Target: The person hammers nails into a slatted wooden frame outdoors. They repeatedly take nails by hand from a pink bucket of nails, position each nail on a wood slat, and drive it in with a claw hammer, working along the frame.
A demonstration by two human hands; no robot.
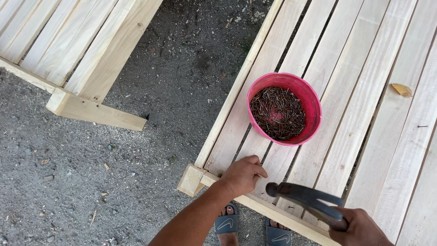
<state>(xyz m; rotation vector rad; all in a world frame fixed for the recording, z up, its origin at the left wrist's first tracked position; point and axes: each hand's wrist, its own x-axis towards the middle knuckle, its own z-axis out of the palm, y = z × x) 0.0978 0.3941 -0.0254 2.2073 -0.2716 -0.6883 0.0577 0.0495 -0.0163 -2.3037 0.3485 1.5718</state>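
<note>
- The left hand (242,175) is resting curled, fingertips pinched together on a pale, rough-sawn slat (255,132) near the wooden frame's (273,212) front rail (whatever it is pinching is too small to make out).
- The right hand (359,228) is gripping a hammer (304,198) by its handle, dark metal head hanging just beside the left fingers; the wrist is cut off by the picture edge.
- A round pink plastic bowl (314,102) is sitting on the slats beyond, holding thin dark nails (277,113).
- A second slatted frame (77,50) is lying well apart on gritty grey ground (136,182).
</note>
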